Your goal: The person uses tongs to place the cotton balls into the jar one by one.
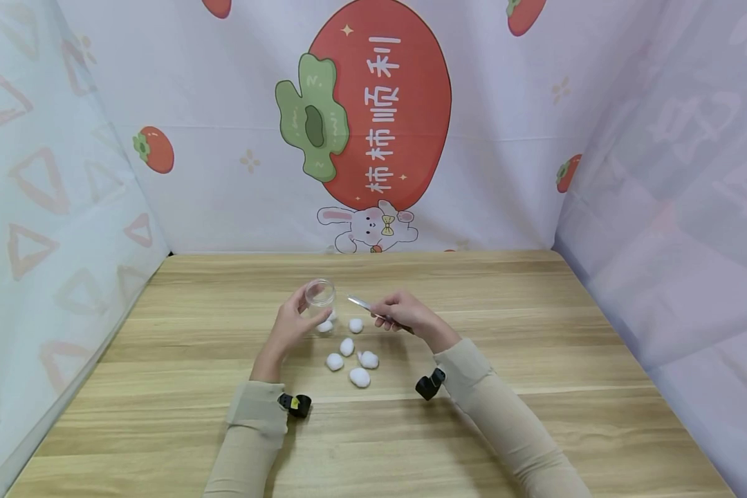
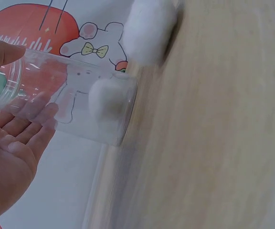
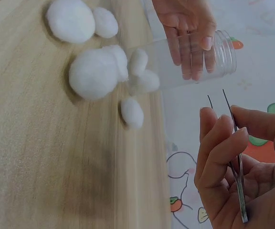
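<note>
A clear jar (image 1: 321, 301), its mouth uncovered, stands upright on the wooden table. My left hand (image 1: 291, 322) grips it just below the neck, thumb on one side and fingers on the other. Two white cotton balls (image 3: 146, 80) lie at the bottom of the jar. My right hand (image 1: 409, 312) holds metal tweezers (image 1: 360, 303) to the right of the jar mouth. In the right wrist view the tweezer tips are apart, with nothing between them. Several loose cotton balls (image 1: 360, 377) lie on the table between the hands, the farthest one (image 1: 355, 325) right beside the jar.
The wooden table (image 1: 504, 429) reaches back to a printed cloth (image 1: 492, 187) hanging behind it. More cloth hangs along the left (image 1: 68, 228) and right (image 1: 666, 207) sides. A small black camera (image 1: 431, 384) sits at the right wrist, another (image 1: 296, 405) at the left.
</note>
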`<state>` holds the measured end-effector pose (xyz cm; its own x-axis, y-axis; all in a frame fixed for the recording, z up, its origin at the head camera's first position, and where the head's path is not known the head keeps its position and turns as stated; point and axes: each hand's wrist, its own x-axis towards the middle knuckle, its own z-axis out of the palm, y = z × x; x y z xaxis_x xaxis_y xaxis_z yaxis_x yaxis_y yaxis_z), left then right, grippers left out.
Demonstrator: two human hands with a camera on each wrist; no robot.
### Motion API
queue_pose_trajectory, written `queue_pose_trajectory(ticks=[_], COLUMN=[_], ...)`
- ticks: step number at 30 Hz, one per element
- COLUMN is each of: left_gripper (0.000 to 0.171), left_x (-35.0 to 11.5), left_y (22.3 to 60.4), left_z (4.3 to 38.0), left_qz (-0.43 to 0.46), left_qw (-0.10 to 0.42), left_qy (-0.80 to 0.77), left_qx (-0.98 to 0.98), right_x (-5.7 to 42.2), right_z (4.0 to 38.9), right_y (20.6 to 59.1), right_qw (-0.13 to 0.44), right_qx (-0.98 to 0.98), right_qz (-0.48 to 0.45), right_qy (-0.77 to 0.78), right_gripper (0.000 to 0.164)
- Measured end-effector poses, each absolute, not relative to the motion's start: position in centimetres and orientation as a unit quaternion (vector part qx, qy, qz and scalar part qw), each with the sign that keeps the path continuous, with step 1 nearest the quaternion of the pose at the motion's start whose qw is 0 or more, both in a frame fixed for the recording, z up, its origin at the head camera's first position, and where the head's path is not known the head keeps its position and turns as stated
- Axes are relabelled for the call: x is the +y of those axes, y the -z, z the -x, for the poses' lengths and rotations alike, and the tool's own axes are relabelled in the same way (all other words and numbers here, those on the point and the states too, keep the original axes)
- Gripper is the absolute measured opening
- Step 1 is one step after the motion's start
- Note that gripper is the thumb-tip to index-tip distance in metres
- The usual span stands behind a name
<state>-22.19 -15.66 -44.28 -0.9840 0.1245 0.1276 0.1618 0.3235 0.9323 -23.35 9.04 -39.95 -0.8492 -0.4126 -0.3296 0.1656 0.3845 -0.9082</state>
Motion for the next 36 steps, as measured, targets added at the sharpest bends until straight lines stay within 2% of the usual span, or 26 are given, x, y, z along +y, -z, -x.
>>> queue_pose_trajectory(ticks=[27, 36], left_gripper=[0.062, 0.060], left_x=[-15.5, -14.9], left_y=[44.3, 41.0], left_z=[22.2, 20.2], left_qz=[0.087, 0.088], left_qw=[0.012, -0.005], left_qy=[0.590, 0.588], left_qx=[-0.803, -0.804], right_x=[9.7, 10.2], right_z=[22.9, 23.2], right_y=[42.5, 43.3], right_qw=[0.266, 0.264], right_qx=[0.818, 0.828], right_qz=[0.039, 0.025], right_qy=[0.508, 0.495], right_gripper=[0.028, 0.025])
